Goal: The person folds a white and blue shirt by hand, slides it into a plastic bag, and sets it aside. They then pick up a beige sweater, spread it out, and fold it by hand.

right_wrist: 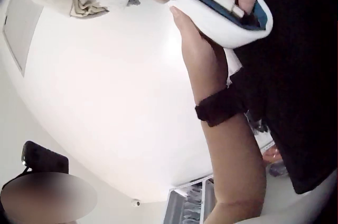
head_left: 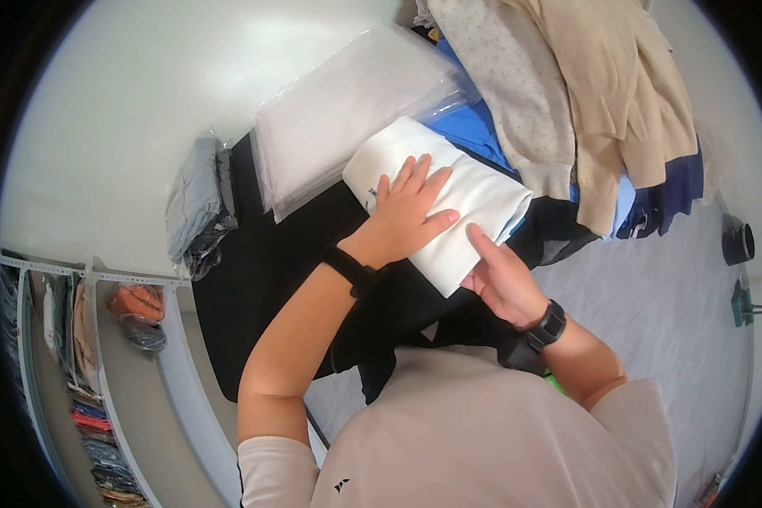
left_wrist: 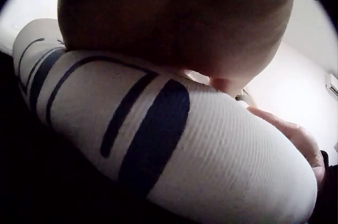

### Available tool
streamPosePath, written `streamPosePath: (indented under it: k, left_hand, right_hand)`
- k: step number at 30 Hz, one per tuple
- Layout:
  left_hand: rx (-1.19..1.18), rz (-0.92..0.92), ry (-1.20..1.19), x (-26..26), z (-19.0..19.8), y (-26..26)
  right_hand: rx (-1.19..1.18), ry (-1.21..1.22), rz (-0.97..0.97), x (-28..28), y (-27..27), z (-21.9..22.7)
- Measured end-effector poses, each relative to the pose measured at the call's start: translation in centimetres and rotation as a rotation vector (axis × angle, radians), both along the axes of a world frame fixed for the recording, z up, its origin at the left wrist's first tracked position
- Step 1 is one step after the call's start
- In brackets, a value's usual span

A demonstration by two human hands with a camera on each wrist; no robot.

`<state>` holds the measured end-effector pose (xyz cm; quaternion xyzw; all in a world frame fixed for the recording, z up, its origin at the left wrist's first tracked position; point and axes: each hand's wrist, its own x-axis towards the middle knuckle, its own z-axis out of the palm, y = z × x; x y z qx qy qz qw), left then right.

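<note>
A folded white garment (head_left: 487, 182) lies on the black table, its long side slanting across the head view. My left hand (head_left: 411, 212) rests on top of it, fingers spread and straight, palm down. At the near right corner my right hand (head_left: 510, 288) grips the folded edge, thumb above and fingers underneath. Ribbed cloth with a dark blue print (left_wrist: 158, 134) fills the left wrist view, below the underside of my left hand (left_wrist: 174, 18). A teal inner layer (right_wrist: 211, 5) shows within the fold in the right wrist view, near the right fingers.
Clear plastic bags (head_left: 347, 110) lie stacked behind the garment on the black table (head_left: 271, 262). Bagged grey clothing (head_left: 199, 203) sits at the table's left edge. Beige clothes (head_left: 626, 93) are piled at the back right, near blue cloth (head_left: 470, 131). Shelves (head_left: 102, 364) stand at left.
</note>
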<state>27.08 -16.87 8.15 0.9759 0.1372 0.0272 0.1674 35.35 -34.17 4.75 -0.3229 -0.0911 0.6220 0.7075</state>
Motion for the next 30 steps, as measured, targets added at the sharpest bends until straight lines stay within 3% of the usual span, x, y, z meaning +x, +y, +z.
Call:
streamPosePath:
  k: [7, 9, 12, 14, 19, 21, 22, 24, 26, 27, 28, 30]
  left_hand:
    - [-0.064, -0.088, 0.125, 0.3, -0.5, 0.1]
    - [-0.040, -0.102, 0.145, 0.3, -0.6, 0.1]
    - [0.004, -0.116, 0.193, 0.3, 0.0, -0.2]
    - [0.012, -0.124, 0.218, 0.3, 0.2, -0.6]
    - [0.117, -0.124, 0.233, 0.2, 0.6, -1.7]
    - [0.128, -0.115, 0.222, -0.1, 0.8, -2.4]
    - [0.142, -0.108, 0.196, -0.3, 0.7, -2.9]
    - [0.160, -0.092, 0.162, -1.2, 0.6, -3.6]
    - [0.008, -0.038, 0.001, -2.6, 0.3, -4.1]
    - [0.070, 0.064, -0.271, -3.5, 0.2, -4.0]
    - [0.079, 0.070, -0.277, -4.6, -0.5, -3.7]
    - [-0.663, 0.562, -0.621, -6.4, -1.1, -3.0]
  right_hand:
    - [-0.199, -0.159, 0.103, 1.8, -2.4, 1.0]
    - [-0.414, -0.444, 0.213, 3.3, -2.9, 1.2]
    - [-0.349, -0.968, -0.167, 5.5, -3.9, 1.4]
    - [-0.423, -1.022, -0.360, 6.5, -3.8, 3.4]
    - [-0.171, -1.263, -0.454, 8.4, -0.4, 1.4]
    - [-0.382, -1.300, -0.124, 8.7, 0.7, 0.9]
    - [-0.377, -1.305, -0.120, 8.8, 1.3, 1.2]
    - [-0.594, -1.394, 0.043, 8.9, 2.6, 2.2]
    - [-0.608, -1.410, 0.149, 9.2, 3.1, 3.5]
    - [-0.565, -1.287, 0.211, 9.4, 3.2, 3.3]
    - [-0.522, -1.162, 0.270, 9.6, 3.3, 3.3]
    - [-0.513, -1.138, 0.291, 9.4, 3.4, 3.4]
